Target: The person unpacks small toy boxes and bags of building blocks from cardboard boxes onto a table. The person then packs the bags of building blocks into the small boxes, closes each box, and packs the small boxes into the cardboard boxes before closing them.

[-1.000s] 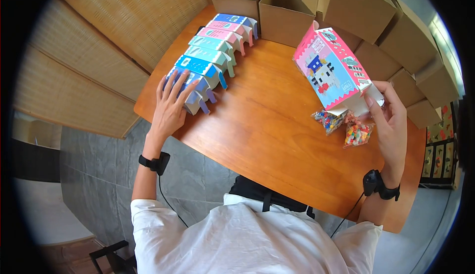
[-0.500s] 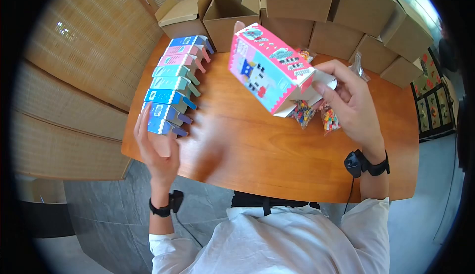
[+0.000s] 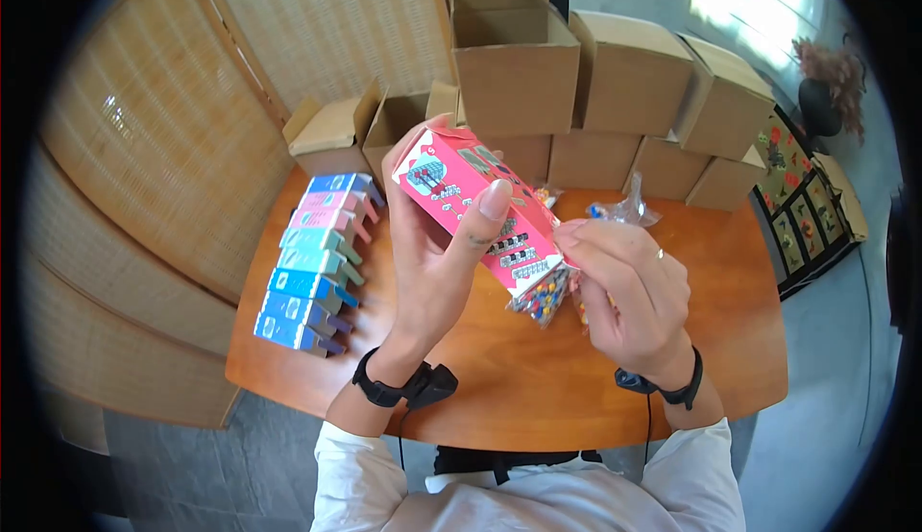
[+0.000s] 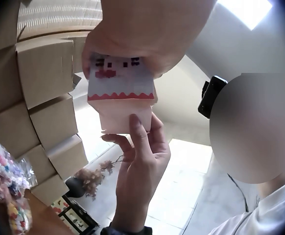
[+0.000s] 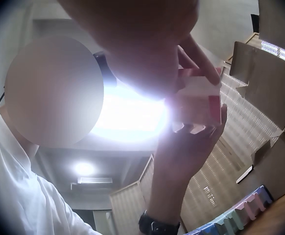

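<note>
A pink picture carton [image 3: 447, 191] hangs tilted above the table, gripped by my left hand [image 3: 427, 268] with the thumb across its printed side. At its near right end, my right hand [image 3: 634, 292] holds the end flap between thumb and fingers. In the left wrist view, the right hand's fingers [image 4: 137, 132] lie against a white flap [image 4: 120, 115] below the red wavy border. Beneath the carton's end is a clear bag of small coloured building bricks [image 3: 541, 302]. Another brick bag is partly hidden behind the right hand.
Several small blue, green and pink cartons [image 3: 312, 258] stand in a row on the table's left, flaps hanging out on their right side. Brown cardboard boxes [image 3: 517, 85] are stacked along the back. A clear plastic bag [image 3: 626, 210] lies behind the right hand.
The left hand has left the row of cartons and now grips the pink carton. The carton has moved left and turned to another side. The right hand has stayed at its flap end.
</note>
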Tool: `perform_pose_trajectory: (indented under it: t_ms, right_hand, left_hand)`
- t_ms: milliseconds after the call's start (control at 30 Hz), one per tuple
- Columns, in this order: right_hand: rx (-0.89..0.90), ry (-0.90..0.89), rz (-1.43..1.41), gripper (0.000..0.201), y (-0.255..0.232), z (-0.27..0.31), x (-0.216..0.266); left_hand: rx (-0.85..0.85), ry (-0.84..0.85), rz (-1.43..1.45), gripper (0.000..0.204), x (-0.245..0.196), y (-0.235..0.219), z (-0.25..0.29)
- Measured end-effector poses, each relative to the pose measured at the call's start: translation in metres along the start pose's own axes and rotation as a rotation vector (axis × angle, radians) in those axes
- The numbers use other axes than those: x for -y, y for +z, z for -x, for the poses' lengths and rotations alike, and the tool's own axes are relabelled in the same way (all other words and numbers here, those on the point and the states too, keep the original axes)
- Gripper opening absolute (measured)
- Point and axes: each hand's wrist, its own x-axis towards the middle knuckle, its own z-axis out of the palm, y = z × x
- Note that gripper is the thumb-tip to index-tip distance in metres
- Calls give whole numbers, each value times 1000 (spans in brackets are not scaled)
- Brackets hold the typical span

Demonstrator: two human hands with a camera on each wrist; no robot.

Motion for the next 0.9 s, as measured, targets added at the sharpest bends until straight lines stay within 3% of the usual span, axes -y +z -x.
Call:
perform_pose_trajectory:
  t_ms: [167,233,367,433,500,533,633,700,900]
  right_hand:
    - [-20,20,41,43,-9,0,-9]
    - [-5,34,20,45,-13,-1,-9]
    - [129,130,-179,54,-30,-11,-9]
    - [172,194,-300,62,-46,-19,-14]
    - [211,272,-427,70,-50,-21,-18]
    - [188,329,-497,78,-49,-20,-18]
    - [196,434,-578,96,-37,-10,-14]
    - [216,522,-591,97,-31,-6,-10]
    - [168,533,-618,100,-25,-4,-9]
  left_hand:
    - [59,117,98,79,3,10,-14]
    - [122,371,2,86,12,8,-19]
    - [83,424,-47,105,16,2,-22]
    - [32,363,0,112,18,3,-20]
    - [111,501,-79,114,21,2,-21]
    - [120,487,-77,114,23,3,-22]
    - [343,733,-244,108,29,10,-26]
    - [336,732,-263,101,29,13,-25]
    - [310,681,-305,101,31,3,-27]
